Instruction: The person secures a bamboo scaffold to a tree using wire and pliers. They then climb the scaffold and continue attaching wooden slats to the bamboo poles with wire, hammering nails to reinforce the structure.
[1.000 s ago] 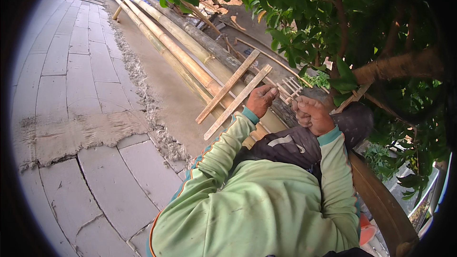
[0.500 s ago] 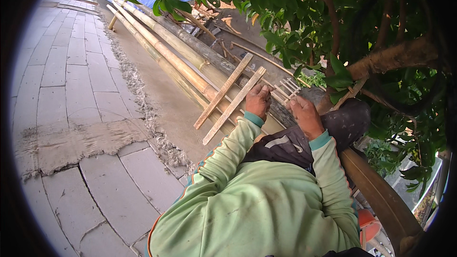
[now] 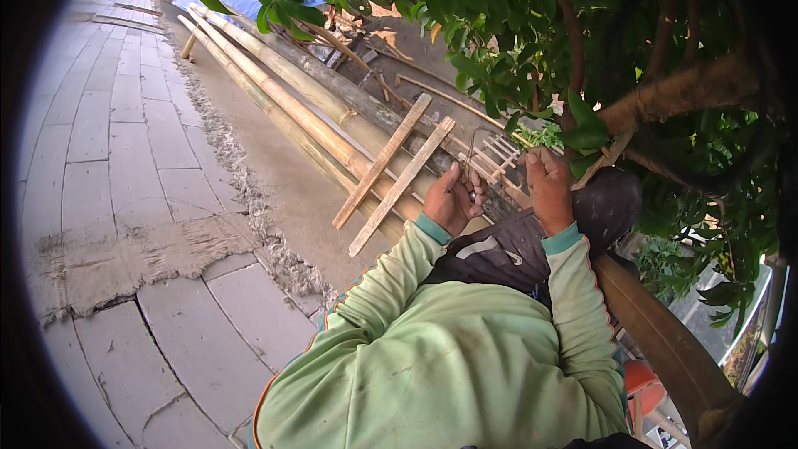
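Note:
My left hand (image 3: 451,201) is turned partly palm up, with curled fingers pinching a thin bent wire (image 3: 472,143) that loops up above the fingertips. My right hand (image 3: 549,186) is closed, knuckles up, just right of it over my dark-trousered knee; what its fingers hold is hidden. Two short wooden slats (image 3: 402,187) lie side by side across the bamboo poles (image 3: 320,108), left of my left hand. Beyond the hands, a small ladder-like wooden frame (image 3: 499,152) stands lower down.
A wall top of grey blocks (image 3: 170,308) with rough mortar runs along the left. Leafy branches (image 3: 515,25) hang close ahead and to the right. By my right side is a thick brown beam (image 3: 665,337), with a red-orange object (image 3: 640,378) below it.
My hands have moved apart; the left has rolled palm up, the right has risen slightly and turned upright. The thin wire loop now shows above my left fingers.

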Action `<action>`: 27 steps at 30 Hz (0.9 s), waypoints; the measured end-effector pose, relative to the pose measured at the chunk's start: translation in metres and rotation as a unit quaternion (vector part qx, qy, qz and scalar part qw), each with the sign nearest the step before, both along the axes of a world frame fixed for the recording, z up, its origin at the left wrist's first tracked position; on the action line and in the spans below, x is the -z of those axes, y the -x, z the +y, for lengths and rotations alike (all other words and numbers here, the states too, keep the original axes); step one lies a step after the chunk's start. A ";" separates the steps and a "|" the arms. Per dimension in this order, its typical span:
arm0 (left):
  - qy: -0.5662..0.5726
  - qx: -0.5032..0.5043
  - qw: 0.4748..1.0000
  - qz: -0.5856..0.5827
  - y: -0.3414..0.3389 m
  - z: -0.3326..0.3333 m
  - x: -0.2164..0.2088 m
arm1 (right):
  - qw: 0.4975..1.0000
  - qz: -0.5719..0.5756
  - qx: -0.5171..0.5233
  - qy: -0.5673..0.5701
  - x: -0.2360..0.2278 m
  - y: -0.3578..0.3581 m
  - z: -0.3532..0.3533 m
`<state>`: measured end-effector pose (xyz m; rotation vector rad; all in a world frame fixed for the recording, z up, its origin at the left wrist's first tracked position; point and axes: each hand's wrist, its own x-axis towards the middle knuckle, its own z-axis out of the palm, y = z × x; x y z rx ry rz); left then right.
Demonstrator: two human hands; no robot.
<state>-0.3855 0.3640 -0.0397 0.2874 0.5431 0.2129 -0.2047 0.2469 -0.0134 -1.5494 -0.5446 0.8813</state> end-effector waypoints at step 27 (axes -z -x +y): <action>-0.462 0.098 0.866 0.168 0.018 0.027 -0.046 | 0.966 -0.214 -0.142 -0.007 -0.003 0.016 0.000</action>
